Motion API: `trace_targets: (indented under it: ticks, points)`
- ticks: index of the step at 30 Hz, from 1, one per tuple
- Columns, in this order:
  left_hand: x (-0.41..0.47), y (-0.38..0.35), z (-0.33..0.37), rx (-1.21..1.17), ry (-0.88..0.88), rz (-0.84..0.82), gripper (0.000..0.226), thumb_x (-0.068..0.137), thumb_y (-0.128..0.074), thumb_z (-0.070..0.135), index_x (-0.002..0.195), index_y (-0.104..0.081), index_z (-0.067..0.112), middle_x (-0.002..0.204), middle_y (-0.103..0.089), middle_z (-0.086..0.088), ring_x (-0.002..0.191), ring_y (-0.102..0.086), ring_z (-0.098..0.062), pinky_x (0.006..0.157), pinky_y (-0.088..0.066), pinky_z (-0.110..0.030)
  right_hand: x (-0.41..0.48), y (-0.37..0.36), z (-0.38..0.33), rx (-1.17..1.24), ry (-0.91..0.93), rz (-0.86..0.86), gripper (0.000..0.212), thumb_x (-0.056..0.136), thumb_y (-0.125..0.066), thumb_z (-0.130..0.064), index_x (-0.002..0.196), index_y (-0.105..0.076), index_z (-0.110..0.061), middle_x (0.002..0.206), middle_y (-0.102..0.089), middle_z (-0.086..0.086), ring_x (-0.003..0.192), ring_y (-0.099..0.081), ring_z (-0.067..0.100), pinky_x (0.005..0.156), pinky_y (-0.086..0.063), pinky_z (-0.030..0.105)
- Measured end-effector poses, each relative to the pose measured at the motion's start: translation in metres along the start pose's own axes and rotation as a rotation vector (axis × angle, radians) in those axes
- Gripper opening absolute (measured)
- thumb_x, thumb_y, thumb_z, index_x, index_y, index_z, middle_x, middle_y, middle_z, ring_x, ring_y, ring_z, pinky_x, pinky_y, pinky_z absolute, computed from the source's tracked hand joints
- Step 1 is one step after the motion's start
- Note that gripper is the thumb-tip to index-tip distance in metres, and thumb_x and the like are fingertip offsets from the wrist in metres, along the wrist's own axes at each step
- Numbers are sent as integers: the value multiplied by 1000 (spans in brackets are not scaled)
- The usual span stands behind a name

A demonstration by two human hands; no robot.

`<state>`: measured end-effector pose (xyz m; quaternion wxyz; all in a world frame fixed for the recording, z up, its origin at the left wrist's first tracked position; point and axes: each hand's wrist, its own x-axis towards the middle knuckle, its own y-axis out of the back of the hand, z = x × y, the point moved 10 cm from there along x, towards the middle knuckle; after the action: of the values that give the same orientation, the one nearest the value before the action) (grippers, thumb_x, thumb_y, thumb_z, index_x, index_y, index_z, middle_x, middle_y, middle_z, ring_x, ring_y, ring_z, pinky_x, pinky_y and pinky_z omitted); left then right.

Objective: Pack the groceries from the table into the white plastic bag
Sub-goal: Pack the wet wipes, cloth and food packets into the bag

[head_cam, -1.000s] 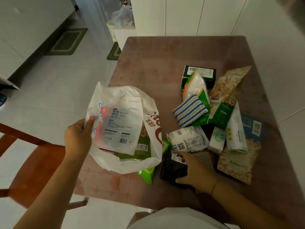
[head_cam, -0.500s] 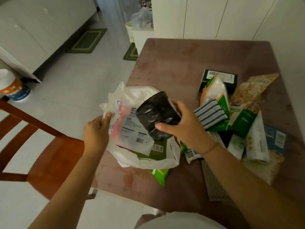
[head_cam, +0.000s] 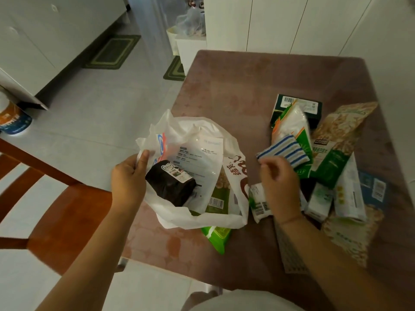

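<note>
The white plastic bag lies open at the table's left edge. My left hand pinches its left rim. Inside it sit a black packet, a white labelled pouch and a green pack. My right hand hovers just right of the bag with fingers loosely curled and nothing in them. Beside it lie a blue-striped cloth, a small white packet, a rice bag and several other packs.
The mauve table carries a dark green box, an oat bag, white cartons and a green pouch under the bag. A wooden chair stands at the left. White cabinets line the back.
My right hand lifted the black packet from the table, carried it left into the bag, let it go and drew back to the right. My left hand kept hold of the bag's rim.
</note>
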<state>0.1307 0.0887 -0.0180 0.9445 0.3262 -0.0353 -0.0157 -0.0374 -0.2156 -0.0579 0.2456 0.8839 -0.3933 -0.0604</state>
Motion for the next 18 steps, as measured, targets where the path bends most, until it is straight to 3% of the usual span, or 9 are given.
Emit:
trace_targets:
  ticks: [1, 3, 5, 7, 11, 14, 16, 18]
  points:
    - [0, -1, 1, 4, -2, -2, 39, 96, -43, 37, 116, -65, 11, 93, -63, -3, 78, -58, -19, 61, -43, -19, 0, 15, 37, -15, -165, 36, 8, 89, -54, -12, 86, -60, -17, 94, -64, 7, 87, -62, 24, 79, -52, 33]
    - [1, -2, 0, -4, 9, -3, 40, 95, -44, 37, 116, -65, 9, 94, -64, -6, 79, -59, -21, 67, -46, -24, -25, 13, 102, 67, -551, -66, 15, 89, -52, -9, 79, -57, -19, 95, -64, 14, 79, -62, 27, 73, -56, 42]
    - [3, -3, -2, -10, 25, 1, 42, 95, -44, 38, 114, -65, 8, 93, -65, -8, 81, -62, -27, 73, -51, -34, -63, -16, 133, 203, -821, -239, 10, 92, -49, -5, 89, -58, -9, 86, -62, 15, 70, -60, 23, 65, -54, 35]
    - [4, -2, -2, -6, 35, 10, 42, 95, -44, 38, 114, -65, 6, 92, -64, -8, 80, -62, -27, 76, -52, -37, -81, -34, 139, 258, -920, -267, 11, 92, -50, -6, 100, -57, -3, 79, -61, 13, 67, -60, 23, 65, -53, 32]
    - [2, -1, 5, 25, -14, 13, 42, 96, -43, 34, 116, -65, 5, 88, -64, -9, 73, -58, -23, 69, -49, -32, -89, -52, 130, 401, -1044, -245, 11, 90, -57, -13, 94, -57, -2, 74, -56, 12, 67, -56, 23, 62, -50, 33]
    - [1, -1, 2, 46, -8, 16, 42, 96, -43, 35, 116, -65, 6, 87, -63, -7, 68, -56, -18, 60, -43, -22, -85, -51, 119, 343, -883, -255, 16, 86, -63, -16, 95, -58, -4, 83, -59, 11, 76, -59, 23, 59, -50, 27]
    - [1, -1, 0, 43, 11, 19, 43, 96, -43, 37, 116, -65, 6, 89, -64, -8, 73, -58, -22, 66, -46, -26, -62, -35, 102, 84, -543, -199, 21, 82, -68, -15, 98, -56, -9, 97, -59, 8, 88, -58, 20, 65, -46, 19]
    - [1, -1, -1, 41, 15, 16, 43, 96, -43, 37, 112, -66, 4, 90, -65, -11, 76, -60, -26, 71, -48, -32, -39, -27, 81, -261, -175, -183, 26, 81, -68, -14, 106, -60, -12, 108, -55, 5, 100, -51, 16, 82, -45, 23]
